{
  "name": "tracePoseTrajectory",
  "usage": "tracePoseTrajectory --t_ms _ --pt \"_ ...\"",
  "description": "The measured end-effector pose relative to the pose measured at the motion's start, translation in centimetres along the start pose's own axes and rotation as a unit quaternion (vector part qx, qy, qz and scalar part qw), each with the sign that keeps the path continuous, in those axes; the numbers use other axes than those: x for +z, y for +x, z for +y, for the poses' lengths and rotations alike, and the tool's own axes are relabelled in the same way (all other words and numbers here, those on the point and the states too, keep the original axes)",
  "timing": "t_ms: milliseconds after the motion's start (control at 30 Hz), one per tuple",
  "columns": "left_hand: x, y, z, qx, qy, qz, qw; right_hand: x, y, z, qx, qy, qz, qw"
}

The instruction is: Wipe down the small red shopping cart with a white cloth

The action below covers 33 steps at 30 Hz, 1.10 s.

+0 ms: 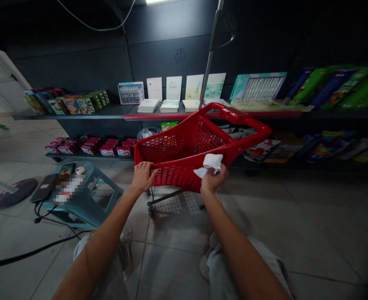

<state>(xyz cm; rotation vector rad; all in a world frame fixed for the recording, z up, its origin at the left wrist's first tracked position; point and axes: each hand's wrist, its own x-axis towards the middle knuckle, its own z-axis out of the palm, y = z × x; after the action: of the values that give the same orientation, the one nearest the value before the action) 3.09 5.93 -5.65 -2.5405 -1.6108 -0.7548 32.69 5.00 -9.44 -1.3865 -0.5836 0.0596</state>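
Observation:
A red plastic shopping cart [179,173] stands side-on in front of me, its basket walls full of small holes. Over the near rim at its left end, my left hand [144,177] grips the cart, fingers across the edge and thumb along the outer wall. A crumpled white cloth [213,161], perhaps a tissue, is pinched in my right hand [214,178]. That hand is at the cart's near side wall, below the handle end; whether the cloth presses on the plastic I cannot tell.
Behind the cart runs a dark shelf [109,111] with notebooks, pen sets and small boxes. Red packs [90,145] sit on the lower shelf. To the left is a grey-blue stool [107,200] with a phone and cables. A round stand base [15,193] lies farther left.

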Motion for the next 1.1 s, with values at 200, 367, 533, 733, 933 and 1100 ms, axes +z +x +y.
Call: tracePoseTrajectory --t_ms 200,367,533,733,933,1100 --pt "0.1 0.0 0.1 -0.007 0.002 0.002 1.000 0.8 -4.7 -2.4 -0.149 -0.042 -0.113 0.981" --pt "-0.2 0.6 -0.7 -0.022 0.011 0.001 1.000 0.5 -5.3 -2.0 -0.210 -0.049 -0.252 0.943" --pt "0.1 1.0 -1.3 -0.046 0.057 0.031 0.997 -2.6 -0.3 0.2 -0.279 -0.094 -0.365 0.883" --pt "0.8 1.1 -1.1 -0.076 0.084 0.063 0.992 -5.7 3.1 1.9 -0.275 -0.110 -0.290 0.910" --pt "1.1 0.9 -0.5 -0.115 0.064 0.054 0.990 -4.2 3.8 -1.0 -0.232 -0.064 -0.085 0.967" --pt "1.2 0.9 0.1 -0.124 0.035 0.050 0.990 -2.1 4.6 0.6 -0.064 -0.045 0.047 0.996"
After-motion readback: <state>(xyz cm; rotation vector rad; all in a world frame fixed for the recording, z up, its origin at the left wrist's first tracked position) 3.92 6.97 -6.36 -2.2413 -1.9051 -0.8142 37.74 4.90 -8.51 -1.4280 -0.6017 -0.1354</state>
